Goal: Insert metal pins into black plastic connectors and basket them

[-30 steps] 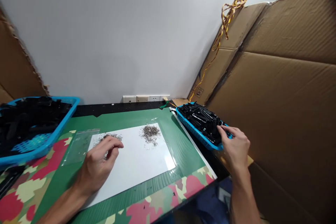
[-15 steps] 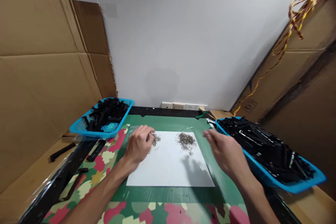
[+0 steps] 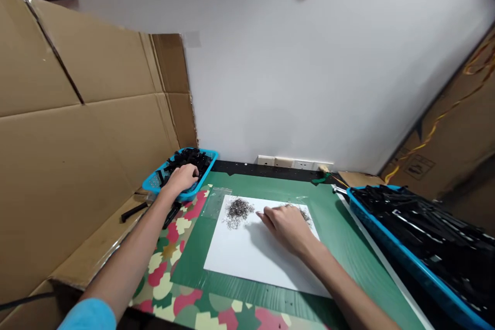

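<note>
My left hand (image 3: pixel 183 178) is over the near right part of the left blue basket (image 3: pixel 214 157), among its black plastic pieces (image 3: pixel 181 159). Its fingers are curled, and what they hold, if anything, is hidden. My right hand (image 3: pixel 284 224) hangs above the white paper sheet (image 3: pixel 235 258), fingers bent together with the tips toward the left pile of tiny metal pieces (image 3: pixel 238 210). Whatever is between those fingertips is too small to name. It partly hides the right pile of tiny metal pieces (image 3: pixel 305 214).
A larger blue basket (image 3: pixel 410 258) heaped with long black parts (image 3: pixel 425 221) stands at right. A loose black piece (image 3: pixel 133 212) lies on cardboard at left. Cardboard walls (image 3: pixel 116 139) flank the green-covered table (image 3: pixel 348 247); a power strip (image 3: pixel 284 163) runs along the back.
My left hand has left the left metal pile for the left basket. My right hand has moved from beside the right basket to above the paper. The view has turned left.
</note>
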Tool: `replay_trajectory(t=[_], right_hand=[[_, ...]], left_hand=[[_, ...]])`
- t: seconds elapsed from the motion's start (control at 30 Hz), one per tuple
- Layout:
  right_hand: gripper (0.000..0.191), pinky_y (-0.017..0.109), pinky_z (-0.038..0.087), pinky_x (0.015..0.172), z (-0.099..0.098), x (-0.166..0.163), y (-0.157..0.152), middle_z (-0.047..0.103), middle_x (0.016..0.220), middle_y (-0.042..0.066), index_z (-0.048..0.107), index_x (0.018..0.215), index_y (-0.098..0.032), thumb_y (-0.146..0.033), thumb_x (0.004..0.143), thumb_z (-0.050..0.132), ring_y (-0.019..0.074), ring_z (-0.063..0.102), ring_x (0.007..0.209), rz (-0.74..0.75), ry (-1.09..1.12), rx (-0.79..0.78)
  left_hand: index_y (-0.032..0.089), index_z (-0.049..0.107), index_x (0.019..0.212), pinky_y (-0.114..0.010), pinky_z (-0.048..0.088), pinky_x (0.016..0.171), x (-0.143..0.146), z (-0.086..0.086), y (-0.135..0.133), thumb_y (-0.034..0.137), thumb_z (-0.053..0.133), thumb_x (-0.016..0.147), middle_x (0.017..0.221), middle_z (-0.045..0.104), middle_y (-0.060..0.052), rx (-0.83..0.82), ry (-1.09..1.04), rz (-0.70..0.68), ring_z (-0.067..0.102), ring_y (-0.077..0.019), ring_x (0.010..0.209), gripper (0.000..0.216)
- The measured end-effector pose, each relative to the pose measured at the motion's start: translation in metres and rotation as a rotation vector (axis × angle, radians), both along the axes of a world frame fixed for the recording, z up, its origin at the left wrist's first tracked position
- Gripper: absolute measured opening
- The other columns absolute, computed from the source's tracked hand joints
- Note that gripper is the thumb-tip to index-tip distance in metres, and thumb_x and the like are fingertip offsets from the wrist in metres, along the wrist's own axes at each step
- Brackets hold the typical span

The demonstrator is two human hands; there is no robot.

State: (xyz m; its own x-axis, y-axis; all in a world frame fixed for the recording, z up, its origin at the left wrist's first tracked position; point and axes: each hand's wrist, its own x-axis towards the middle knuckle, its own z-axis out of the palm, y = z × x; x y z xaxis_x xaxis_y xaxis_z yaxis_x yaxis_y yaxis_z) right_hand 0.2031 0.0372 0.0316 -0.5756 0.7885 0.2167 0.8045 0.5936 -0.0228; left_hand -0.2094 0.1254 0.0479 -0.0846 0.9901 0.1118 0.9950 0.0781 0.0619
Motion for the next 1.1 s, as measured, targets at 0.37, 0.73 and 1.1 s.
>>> replay_trajectory(t=[0.37,0.73,1.1], right_hand=[[0.058,0.034,0.019,0.062,-0.010,0.031,0.009,0.076,0.074,0.012,0.071,0.076,-0.019,-0.047,0.116,0.038,0.0204,0.064,0.061,-0.210,0.128,-0.023],[0.036,0.029,0.025,0.059,0.012,0.069,0.009,0.060,0.066,0.001,0.060,0.070,-0.020,-0.039,0.100,0.063,0.0140,0.046,0.059,0.012,0.268,-0.319],[0.011,0.027,0.028,0.060,0.008,0.065,0.006,0.066,0.073,0.001,0.076,0.082,-0.020,-0.026,0.090,0.070,0.0143,0.051,0.063,0.007,0.229,-0.464]], left_hand=[[0.023,0.071,0.109,-0.035,0.050,0.090,0.000,-0.010,0.018,0.034,0.063,0.093,0.117,0.078,-0.012,-0.044,-0.005,-0.046,0.072,-0.0292,0.108,0.021],[0.017,0.066,0.128,-0.041,0.051,0.088,-0.002,-0.017,0.030,0.043,0.052,0.103,0.119,0.076,-0.022,-0.100,0.159,-0.038,0.073,-0.0376,0.109,0.039],[0.028,0.068,0.114,-0.034,0.047,0.080,-0.017,0.000,0.018,0.035,0.052,0.100,0.104,0.076,-0.010,-0.087,0.059,-0.122,0.071,-0.0287,0.094,0.022]])
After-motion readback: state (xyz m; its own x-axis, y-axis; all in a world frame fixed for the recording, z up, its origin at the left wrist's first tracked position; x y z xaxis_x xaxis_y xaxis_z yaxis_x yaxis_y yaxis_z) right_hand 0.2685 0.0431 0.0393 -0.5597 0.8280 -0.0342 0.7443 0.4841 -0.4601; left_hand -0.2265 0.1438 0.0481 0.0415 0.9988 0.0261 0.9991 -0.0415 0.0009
